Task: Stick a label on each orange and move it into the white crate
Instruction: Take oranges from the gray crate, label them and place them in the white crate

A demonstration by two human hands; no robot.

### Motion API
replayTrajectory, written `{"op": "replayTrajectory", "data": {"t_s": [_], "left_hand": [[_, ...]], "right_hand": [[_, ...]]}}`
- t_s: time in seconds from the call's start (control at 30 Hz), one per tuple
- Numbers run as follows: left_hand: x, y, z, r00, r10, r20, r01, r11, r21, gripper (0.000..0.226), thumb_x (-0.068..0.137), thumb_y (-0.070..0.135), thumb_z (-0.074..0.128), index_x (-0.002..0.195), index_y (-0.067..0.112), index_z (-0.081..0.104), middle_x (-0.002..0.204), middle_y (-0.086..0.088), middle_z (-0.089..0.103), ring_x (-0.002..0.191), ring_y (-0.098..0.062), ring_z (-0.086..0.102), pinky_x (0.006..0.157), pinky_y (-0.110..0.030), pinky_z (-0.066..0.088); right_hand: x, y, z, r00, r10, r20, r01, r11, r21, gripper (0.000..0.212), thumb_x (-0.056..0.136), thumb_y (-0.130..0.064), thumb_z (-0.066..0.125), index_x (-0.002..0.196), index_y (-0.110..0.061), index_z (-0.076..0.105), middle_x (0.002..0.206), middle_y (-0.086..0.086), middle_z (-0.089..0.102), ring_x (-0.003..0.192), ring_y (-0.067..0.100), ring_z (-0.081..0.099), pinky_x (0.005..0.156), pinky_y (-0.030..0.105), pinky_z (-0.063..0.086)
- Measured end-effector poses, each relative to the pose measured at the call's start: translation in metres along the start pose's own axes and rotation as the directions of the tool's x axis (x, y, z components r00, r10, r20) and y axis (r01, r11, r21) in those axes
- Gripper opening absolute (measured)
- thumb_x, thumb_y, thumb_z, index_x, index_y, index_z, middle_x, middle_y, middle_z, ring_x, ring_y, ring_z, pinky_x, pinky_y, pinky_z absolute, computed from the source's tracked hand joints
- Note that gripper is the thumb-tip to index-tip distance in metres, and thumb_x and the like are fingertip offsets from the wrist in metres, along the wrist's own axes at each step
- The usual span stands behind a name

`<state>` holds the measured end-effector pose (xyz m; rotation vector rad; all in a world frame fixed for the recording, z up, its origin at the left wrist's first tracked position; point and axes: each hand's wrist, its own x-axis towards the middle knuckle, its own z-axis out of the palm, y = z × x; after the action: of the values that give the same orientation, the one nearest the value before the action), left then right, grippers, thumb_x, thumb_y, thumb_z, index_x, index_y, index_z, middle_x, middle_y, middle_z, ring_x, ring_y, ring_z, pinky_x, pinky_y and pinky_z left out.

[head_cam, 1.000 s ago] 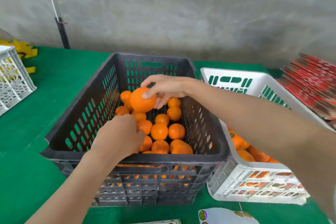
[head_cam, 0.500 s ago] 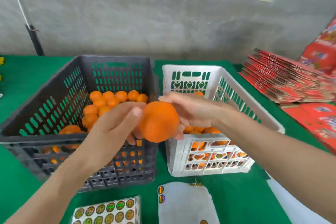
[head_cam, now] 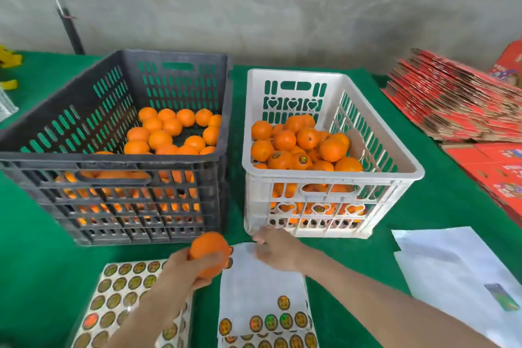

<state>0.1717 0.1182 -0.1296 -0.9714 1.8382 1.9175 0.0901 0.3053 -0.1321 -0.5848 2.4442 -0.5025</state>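
My left hand (head_cam: 188, 268) grips one orange (head_cam: 208, 248) low over the table, in front of the black crate (head_cam: 121, 198), which holds several loose oranges. My right hand (head_cam: 275, 248) rests on the top of a mostly used label sheet (head_cam: 260, 288), fingers curled; whether it pinches a label is too blurred to tell. A full sheet of round labels (head_cam: 118, 299) lies under my left forearm. The white crate (head_cam: 333, 172) stands to the right of the black one, with several oranges in it, some bearing labels.
A green cloth (head_cam: 423, 206) covers the table. Stacks of flat red cartons (head_cam: 457, 104) lie at the right. White backing sheets (head_cam: 452, 271) lie at the front right. A grey wall and a dark pole (head_cam: 70, 34) stand behind the crates.
The orange passed from my right hand to my left and came down from above the crates to the table front. My right hand dropped onto the label sheet.
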Motion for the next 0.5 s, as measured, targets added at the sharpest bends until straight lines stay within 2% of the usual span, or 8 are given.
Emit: {"op": "replayTrajectory", "data": {"t_s": [0.1,0.2,0.27,0.37,0.43,0.5], "left_hand": [[0.012,-0.013,0.0,0.994,-0.11,0.011,0.108,0.935,-0.337,0.062,0.079,0.019,0.073,0.13,0.001,0.041,0.111,-0.015,0.055,0.107,-0.033,0.054,0.09,-0.041,0.045],[0.014,-0.016,0.006,0.985,-0.147,0.089,0.171,0.878,-0.446,0.063,0.082,0.031,0.067,0.134,0.014,0.036,0.106,-0.016,0.056,0.107,-0.037,0.052,0.097,-0.044,0.036],[0.012,-0.014,0.01,0.984,-0.143,0.106,0.177,0.861,-0.477,0.069,0.079,0.037,0.066,0.138,0.019,0.035,0.113,-0.017,0.057,0.105,-0.037,0.055,0.097,-0.045,0.035],[0.009,-0.01,0.006,0.991,-0.101,0.092,0.132,0.88,-0.457,0.08,0.068,0.046,0.064,0.139,0.026,0.034,0.131,-0.015,0.051,0.113,-0.033,0.052,0.098,-0.045,0.031],[0.01,-0.012,0.001,0.989,-0.061,0.137,0.117,0.885,-0.451,0.08,0.066,0.049,0.061,0.139,0.027,0.035,0.133,-0.015,0.05,0.116,-0.034,0.052,0.099,-0.046,0.031],[0.012,-0.013,-0.003,0.978,-0.023,0.21,0.119,0.88,-0.461,0.075,0.067,0.047,0.062,0.135,0.024,0.038,0.127,-0.018,0.055,0.11,-0.036,0.057,0.095,-0.045,0.039]], "right_hand": [[0.021,0.004,0.03,0.992,-0.104,-0.066,0.093,0.983,-0.161,0.049,0.094,-0.036,0.048,0.134,-0.009,0.043,0.137,0.011,0.047,0.127,0.029,0.04,0.105,0.036,0.033],[0.034,0.0,0.046,0.976,-0.132,-0.173,0.091,0.97,-0.228,0.044,0.092,-0.032,0.05,0.132,-0.015,0.042,0.134,0.008,0.049,0.126,0.028,0.037,0.102,0.037,0.028],[0.036,-0.003,0.048,0.959,-0.154,-0.238,0.123,0.982,-0.14,0.036,0.09,-0.017,0.051,0.126,-0.016,0.045,0.123,0.006,0.055,0.118,0.025,0.045,0.097,0.033,0.031],[0.028,-0.003,0.036,0.964,-0.133,-0.229,0.165,0.979,0.123,0.027,0.091,-0.008,0.05,0.116,-0.018,0.049,0.102,0.0,0.056,0.097,0.015,0.053,0.085,0.022,0.041],[0.02,-0.003,0.027,0.97,-0.133,-0.205,0.178,0.96,0.217,0.023,0.092,-0.007,0.05,0.112,-0.018,0.05,0.096,-0.006,0.052,0.091,0.008,0.05,0.073,0.008,0.039],[0.011,-0.003,0.021,0.966,-0.164,-0.2,0.209,0.95,0.23,0.019,0.092,-0.007,0.051,0.109,-0.015,0.053,0.097,-0.008,0.053,0.09,0.006,0.049,0.067,0.002,0.035]]}}
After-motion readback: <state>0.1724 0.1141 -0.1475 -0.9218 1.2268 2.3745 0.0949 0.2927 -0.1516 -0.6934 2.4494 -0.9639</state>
